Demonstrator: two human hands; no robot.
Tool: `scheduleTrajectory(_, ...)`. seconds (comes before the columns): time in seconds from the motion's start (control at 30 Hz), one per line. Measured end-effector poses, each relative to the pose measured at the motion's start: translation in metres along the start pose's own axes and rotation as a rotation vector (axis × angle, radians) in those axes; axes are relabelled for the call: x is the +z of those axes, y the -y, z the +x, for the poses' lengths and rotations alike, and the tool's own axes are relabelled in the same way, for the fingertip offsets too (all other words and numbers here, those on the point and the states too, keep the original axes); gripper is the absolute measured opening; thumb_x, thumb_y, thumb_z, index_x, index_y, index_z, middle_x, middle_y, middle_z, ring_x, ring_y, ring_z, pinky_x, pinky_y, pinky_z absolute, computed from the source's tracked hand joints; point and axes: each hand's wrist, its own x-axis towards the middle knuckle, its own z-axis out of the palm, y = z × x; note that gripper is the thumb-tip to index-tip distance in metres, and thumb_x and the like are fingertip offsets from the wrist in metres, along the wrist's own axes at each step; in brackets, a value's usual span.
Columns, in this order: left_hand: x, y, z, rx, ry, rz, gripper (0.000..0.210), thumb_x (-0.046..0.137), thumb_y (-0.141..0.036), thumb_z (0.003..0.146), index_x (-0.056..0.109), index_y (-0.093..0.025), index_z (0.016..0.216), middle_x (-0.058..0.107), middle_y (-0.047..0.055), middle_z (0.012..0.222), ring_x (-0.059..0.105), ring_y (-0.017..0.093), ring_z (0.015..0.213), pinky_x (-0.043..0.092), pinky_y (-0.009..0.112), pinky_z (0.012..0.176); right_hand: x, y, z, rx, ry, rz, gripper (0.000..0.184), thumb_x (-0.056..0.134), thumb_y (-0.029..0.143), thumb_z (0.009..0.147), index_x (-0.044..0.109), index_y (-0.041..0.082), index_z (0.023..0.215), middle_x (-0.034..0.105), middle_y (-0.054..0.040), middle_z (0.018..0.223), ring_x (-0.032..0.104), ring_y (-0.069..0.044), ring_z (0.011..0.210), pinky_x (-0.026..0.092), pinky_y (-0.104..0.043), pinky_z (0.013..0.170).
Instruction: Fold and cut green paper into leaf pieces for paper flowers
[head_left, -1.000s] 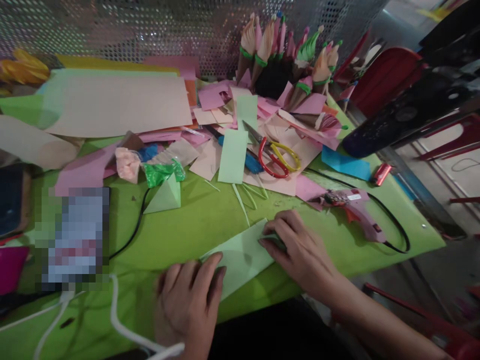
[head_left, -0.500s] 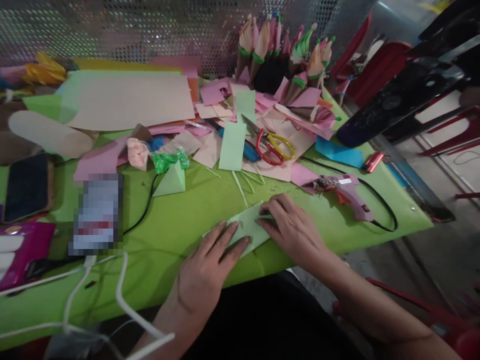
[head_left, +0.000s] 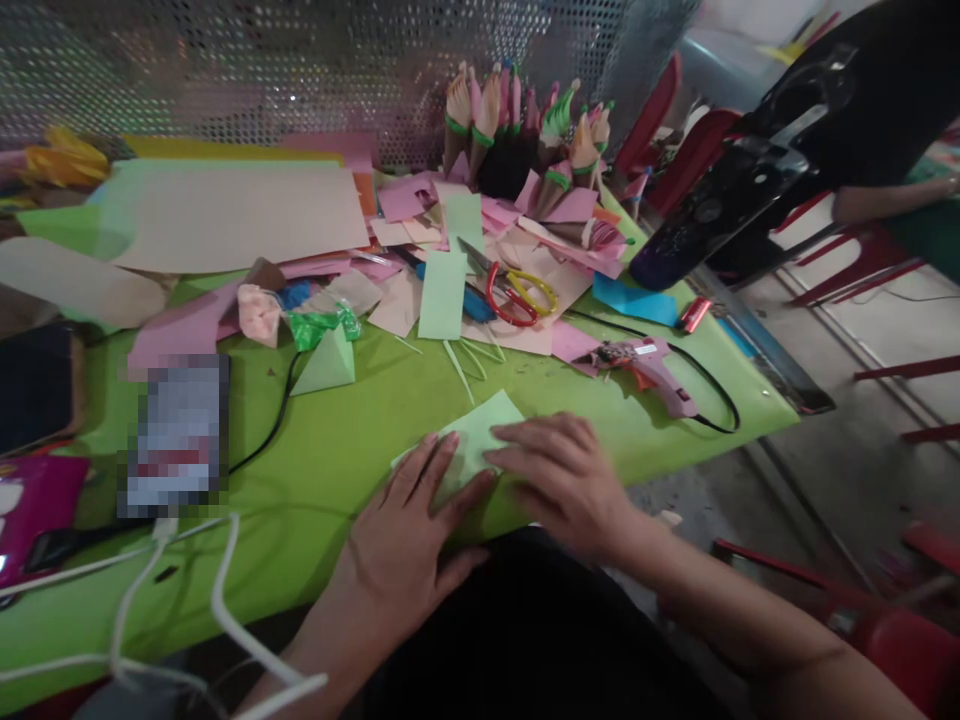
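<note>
A pale green piece of paper [head_left: 480, 428] lies on the green tabletop near its front edge. My left hand [head_left: 409, 515] rests flat on its left part with the fingers stretched out. On the paper's right side lie the outstretched fingers of my right hand [head_left: 562, 480], whose palm hides that edge. A folded green paper triangle [head_left: 328, 362] stands up to the left. Beyond the hands are a green paper rectangle [head_left: 442, 297] and scissors [head_left: 517, 293] with red and yellow handles.
At the right lies a pink glue gun [head_left: 651, 368] with a black cord. Paper cones [head_left: 480, 125] stand at the back. Stacked sheets [head_left: 247, 205], a phone [head_left: 180, 430] and a white cable [head_left: 221, 590] are on the left. Another person's arm [head_left: 892, 200] shows at far right.
My right hand has gone from bent fingers at the paper's far right corner to fingers laid flat on it, nearer to me. My left hand has stayed on the paper. The view has shifted right.
</note>
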Motion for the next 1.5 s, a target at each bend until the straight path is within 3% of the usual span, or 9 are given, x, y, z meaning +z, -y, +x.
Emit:
scheduleTrajectory(0.1, 0.002, 0.001, -0.001, -0.001, -0.015, -0.001, 0.058, 0.059, -0.05, 0.085, 0.055, -0.021, 0.135, 0.043, 0.014, 0.151, 0.037, 0.033, 0.139, 0.041, 0.047, 0.105, 0.007, 0.018, -0.016, -0.105, 0.185, 0.03, 0.041, 0.045, 0.038, 0.098, 0.053, 0.018, 0.133, 0.062, -0.0073, 0.135, 0.051, -0.02, 0.128, 0.035, -0.04, 0.111)
scheduleTrajectory(0.27, -0.002, 0.001, 0.001, 0.01, -0.041, 0.025, 0.053, 0.055, -0.054, 0.086, 0.06, -0.026, 0.13, 0.047, 0.013, 0.149, 0.044, 0.033, 0.135, 0.041, 0.046, 0.104, 0.012, 0.015, -0.036, -0.017, 0.305, -0.055, 0.055, 0.045, 0.041, 0.098, 0.041, 0.015, 0.146, 0.049, -0.0105, 0.147, 0.041, -0.02, 0.139, 0.029, -0.043, 0.116)
scheduleTrajectory(0.4, -0.004, 0.002, 0.002, 0.017, -0.046, 0.042, 0.061, 0.056, -0.052, 0.087, 0.046, -0.03, 0.143, 0.045, 0.011, 0.151, 0.045, 0.032, 0.134, 0.038, 0.044, 0.107, -0.001, -0.002, -0.047, 0.06, 0.314, -0.102, 0.052, 0.046, 0.029, 0.097, 0.039, 0.02, 0.147, 0.051, -0.009, 0.146, 0.045, -0.02, 0.137, 0.023, -0.046, 0.119)
scheduleTrajectory(0.53, -0.007, 0.003, -0.003, 0.026, -0.025, 0.072, 0.06, 0.055, -0.048, 0.089, 0.043, -0.031, 0.145, 0.045, 0.012, 0.151, 0.048, 0.032, 0.132, 0.034, 0.047, 0.109, -0.01, -0.01, -0.052, 0.108, 0.323, -0.105, 0.05, 0.049, 0.026, 0.096, 0.042, 0.023, 0.145, 0.053, -0.0078, 0.144, 0.049, -0.02, 0.133, 0.02, -0.049, 0.119)
scheduleTrajectory(0.67, -0.012, 0.005, -0.018, 0.014, 0.03, 0.126, 0.058, 0.056, -0.038, 0.089, 0.042, -0.033, 0.146, 0.046, 0.008, 0.15, 0.048, 0.03, 0.133, 0.03, 0.049, 0.111, -0.01, -0.01, -0.051, 0.099, 0.315, -0.107, 0.049, 0.049, 0.026, 0.095, 0.045, 0.024, 0.144, 0.056, -0.0088, 0.142, 0.051, -0.022, 0.132, 0.023, -0.05, 0.118)
scheduleTrajectory(0.9, -0.017, 0.008, -0.047, 0.0, 0.008, 0.176, 0.049, 0.053, -0.031, 0.091, 0.05, -0.031, 0.139, 0.054, 0.005, 0.144, 0.048, 0.027, 0.133, 0.019, 0.05, 0.118, -0.011, -0.012, -0.052, 0.056, 0.263, -0.113, 0.044, 0.05, 0.025, 0.095, 0.049, 0.022, 0.139, 0.06, -0.0086, 0.137, 0.056, -0.022, 0.126, 0.022, -0.048, 0.116)
scheduleTrajectory(1.1, -0.02, 0.006, -0.059, -0.07, -0.108, -0.017, 0.042, 0.053, -0.022, 0.09, 0.055, -0.022, 0.131, 0.057, 0.01, 0.14, 0.049, 0.026, 0.133, 0.028, 0.05, 0.116, -0.016, -0.017, -0.016, 0.003, 0.219, -0.085, 0.038, 0.054, 0.026, 0.094, 0.055, 0.021, 0.132, 0.067, -0.0095, 0.127, 0.065, -0.024, 0.109, 0.043, -0.042, 0.094)
scheduleTrajectory(1.27, -0.029, 0.002, -0.047, -0.212, -0.176, -0.157, 0.041, 0.05, -0.017, 0.09, 0.051, -0.022, 0.131, 0.061, 0.011, 0.134, 0.055, 0.024, 0.127, 0.041, 0.048, 0.109, -0.006, -0.013, 0.034, -0.053, 0.392, 0.02, 0.056, 0.064, 0.034, 0.087, 0.048, 0.022, 0.14, 0.058, -0.012, 0.138, 0.055, -0.029, 0.12, 0.045, -0.048, 0.096)
scheduleTrajectory(1.5, -0.036, 0.014, -0.03, -0.368, -0.234, -0.339, 0.047, 0.049, -0.022, 0.092, 0.044, -0.023, 0.139, 0.061, 0.011, 0.133, 0.057, 0.024, 0.124, 0.049, 0.044, 0.103, -0.004, -0.012, 0.055, -0.07, 0.457, 0.079, 0.062, 0.072, 0.024, 0.081, 0.049, 0.021, 0.138, 0.065, -0.0108, 0.115, 0.057, -0.027, 0.104, 0.047, -0.044, 0.087)
